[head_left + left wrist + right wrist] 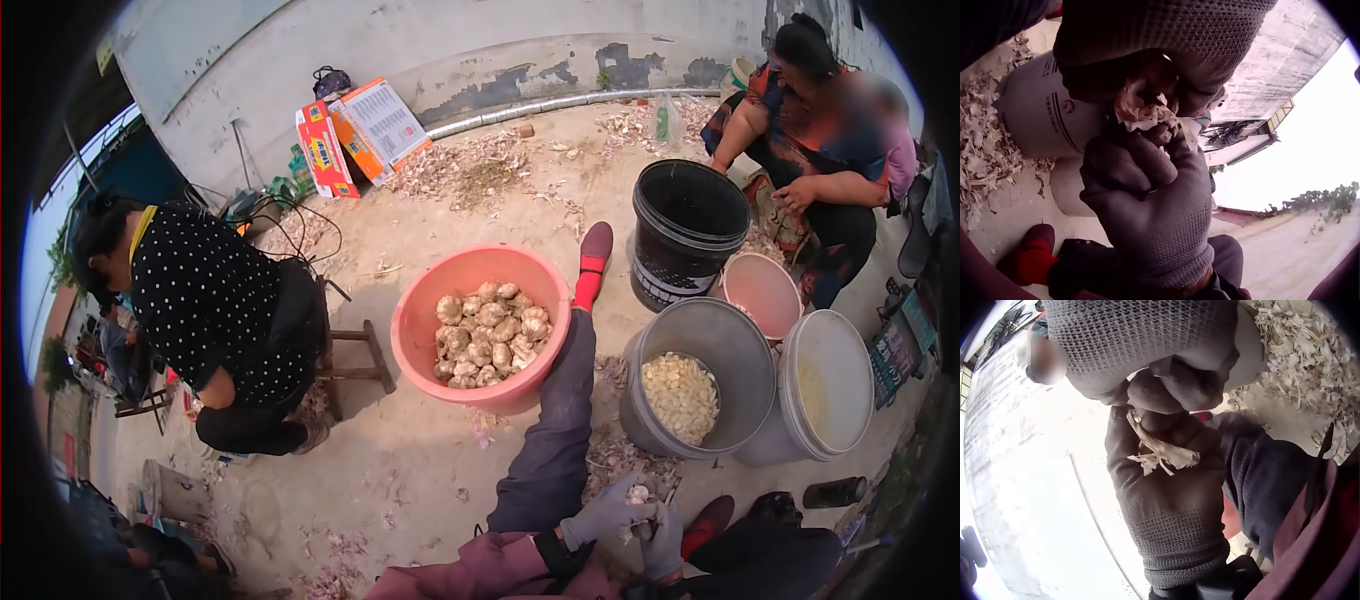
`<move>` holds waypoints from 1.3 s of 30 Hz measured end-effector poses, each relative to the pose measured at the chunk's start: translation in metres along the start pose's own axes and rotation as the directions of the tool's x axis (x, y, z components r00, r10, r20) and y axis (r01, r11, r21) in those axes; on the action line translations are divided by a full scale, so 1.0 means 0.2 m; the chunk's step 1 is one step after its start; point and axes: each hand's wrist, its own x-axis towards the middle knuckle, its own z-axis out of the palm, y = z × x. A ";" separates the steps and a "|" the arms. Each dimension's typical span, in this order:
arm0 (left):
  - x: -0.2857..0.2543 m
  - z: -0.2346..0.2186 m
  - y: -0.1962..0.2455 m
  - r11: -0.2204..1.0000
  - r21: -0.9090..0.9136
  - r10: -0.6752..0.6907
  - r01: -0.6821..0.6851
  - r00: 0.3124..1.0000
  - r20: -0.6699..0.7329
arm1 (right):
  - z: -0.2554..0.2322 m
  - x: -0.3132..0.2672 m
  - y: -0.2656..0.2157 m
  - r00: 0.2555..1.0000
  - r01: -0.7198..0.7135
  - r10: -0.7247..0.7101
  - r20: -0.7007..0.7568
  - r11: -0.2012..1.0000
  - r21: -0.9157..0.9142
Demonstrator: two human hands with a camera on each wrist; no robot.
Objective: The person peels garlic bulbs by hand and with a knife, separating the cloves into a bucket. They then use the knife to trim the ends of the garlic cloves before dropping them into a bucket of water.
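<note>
Over dirt yard [420, 470], hands (gloved) [630, 520] round garlic [637, 493]

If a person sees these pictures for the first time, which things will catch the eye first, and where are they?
The pink basin full of unpeeled garlic bulbs stands out in the middle of the sandy ground. To its right, a grey bucket holds white peeled cloves. At the bottom, the left hand and right hand, both in grey gloves, grip one garlic bulb with papery skin hanging from it.
</note>
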 end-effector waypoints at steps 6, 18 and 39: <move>0.05 -0.04 -0.18 0.995 0.011 0.102 -0.101 0.994 -0.050 | -0.04 0.06 -0.03 0.999 0.032 -0.033 -0.007 0.999 -0.033; -0.02 -0.06 0.00 0.964 -0.207 -0.211 0.167 0.954 -0.213 | -0.03 0.04 0.01 0.831 -0.457 0.528 0.175 0.469 0.755; 0.02 -0.08 -0.12 0.873 0.473 0.289 -0.120 0.907 -0.305 | 0.05 0.12 0.05 0.882 -0.424 0.447 0.147 0.619 0.661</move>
